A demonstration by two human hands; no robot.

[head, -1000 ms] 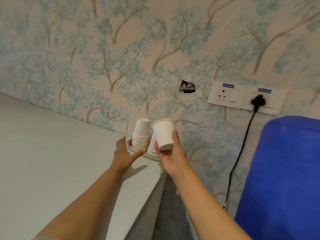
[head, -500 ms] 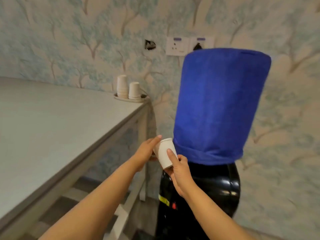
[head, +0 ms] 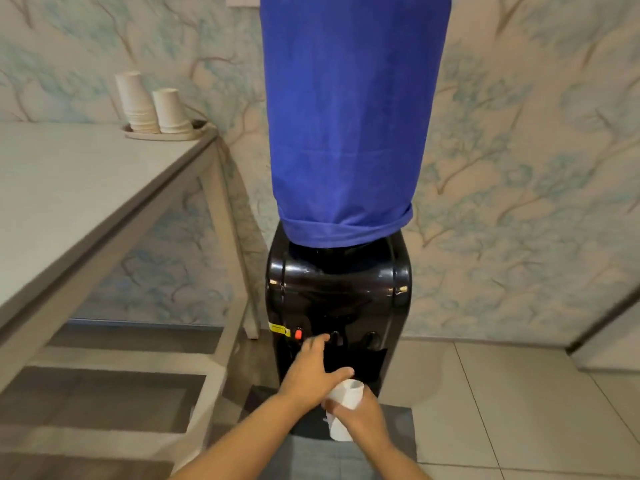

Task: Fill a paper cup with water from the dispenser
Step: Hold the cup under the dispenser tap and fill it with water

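While our right hand (head: 360,415) grips the cup (head: 346,396) tilted below the taps (head: 335,336), our left hand (head: 311,370), fingers spread, lies nearer them.

You've got no readable text here: the yellow label (head: 280,329) on the dispenser (head: 337,299) front, just left of its red button (head: 298,333), is too small to make out.

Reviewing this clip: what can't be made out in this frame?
- Head view: the bottle under the blue cover is hidden, so the water level is unknown; its top is cut off.
- Paper cup: partly covered by the right hand and left hand.
- Dispenser taps: dark, blurred.
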